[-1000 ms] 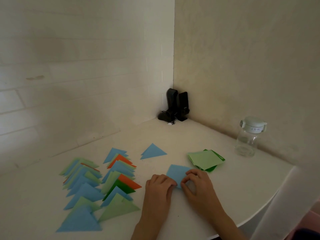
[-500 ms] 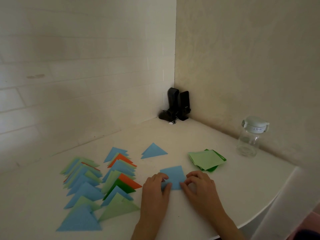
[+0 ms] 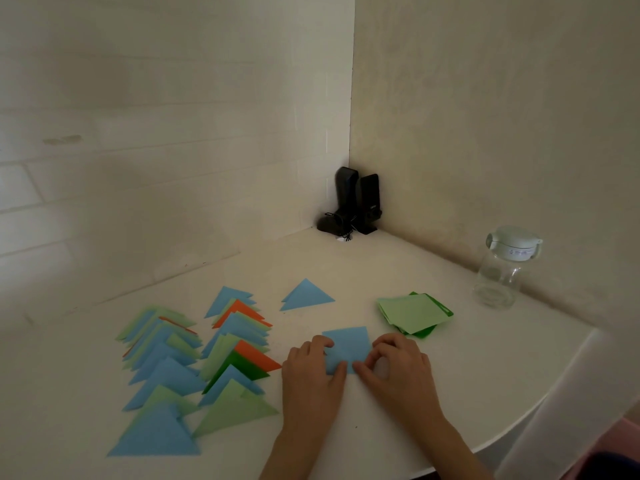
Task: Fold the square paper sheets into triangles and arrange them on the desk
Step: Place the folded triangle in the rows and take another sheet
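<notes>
A blue paper sheet point(image 3: 348, 346) lies flat on the white desk point(image 3: 485, 375) in front of me. My left hand point(image 3: 311, 379) holds its left and near edge with curled fingers and thumb. My right hand point(image 3: 398, 372) pinches its near right edge. A stack of light and dark green square sheets point(image 3: 414, 313) sits just beyond my right hand. To the left lie two overlapping rows of folded triangles point(image 3: 194, 362) in blue, green and orange. One blue triangle point(image 3: 306, 296) lies alone further back.
A clear glass jar with a pale lid point(image 3: 502, 271) stands at the right by the wall. Two black speakers with a tangled cable point(image 3: 353, 202) occupy the far corner. The desk's curved edge point(image 3: 526, 420) runs close on the right.
The blue sheet has been turned on the desk from a slanted lie to a squarer one. Both hands shifted slightly with it, still at its near edge.
</notes>
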`<action>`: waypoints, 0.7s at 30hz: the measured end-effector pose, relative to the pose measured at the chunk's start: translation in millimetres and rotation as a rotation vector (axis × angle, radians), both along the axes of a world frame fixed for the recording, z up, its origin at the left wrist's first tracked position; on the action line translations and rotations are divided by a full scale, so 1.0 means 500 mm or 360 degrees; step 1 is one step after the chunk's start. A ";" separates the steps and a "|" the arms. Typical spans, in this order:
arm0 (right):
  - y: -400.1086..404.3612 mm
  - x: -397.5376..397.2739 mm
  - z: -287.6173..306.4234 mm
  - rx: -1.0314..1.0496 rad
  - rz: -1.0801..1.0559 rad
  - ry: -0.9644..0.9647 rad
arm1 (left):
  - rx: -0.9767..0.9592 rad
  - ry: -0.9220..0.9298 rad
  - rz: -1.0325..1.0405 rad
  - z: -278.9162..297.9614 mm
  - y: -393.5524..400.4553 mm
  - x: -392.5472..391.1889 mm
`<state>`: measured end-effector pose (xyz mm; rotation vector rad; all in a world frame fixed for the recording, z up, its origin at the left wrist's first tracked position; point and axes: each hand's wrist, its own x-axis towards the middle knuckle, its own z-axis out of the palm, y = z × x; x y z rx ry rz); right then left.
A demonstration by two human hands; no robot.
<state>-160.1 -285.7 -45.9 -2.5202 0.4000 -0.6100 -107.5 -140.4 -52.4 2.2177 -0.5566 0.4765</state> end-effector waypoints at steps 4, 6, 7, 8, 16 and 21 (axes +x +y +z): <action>-0.004 -0.001 0.002 -0.0022 0.0018 0.0041 | -0.0103 0.0152 -0.0059 0.006 0.004 0.000; -0.007 -0.001 0.001 0.0012 0.0031 0.0035 | -0.0153 0.0172 -0.0078 0.006 0.008 0.002; -0.007 -0.002 0.000 0.0037 0.0038 0.0024 | -0.0181 0.0180 -0.0081 0.006 0.010 0.003; -0.008 -0.002 -0.001 0.0054 0.0046 0.0013 | -0.0211 0.0189 -0.0082 0.006 0.011 0.003; -0.010 0.000 0.001 0.0133 0.0099 -0.0018 | -0.0266 0.0097 -0.0094 -0.001 0.022 0.002; -0.009 -0.005 0.005 0.0322 0.0044 -0.0192 | -0.0175 -0.0186 -0.0146 0.018 0.019 -0.001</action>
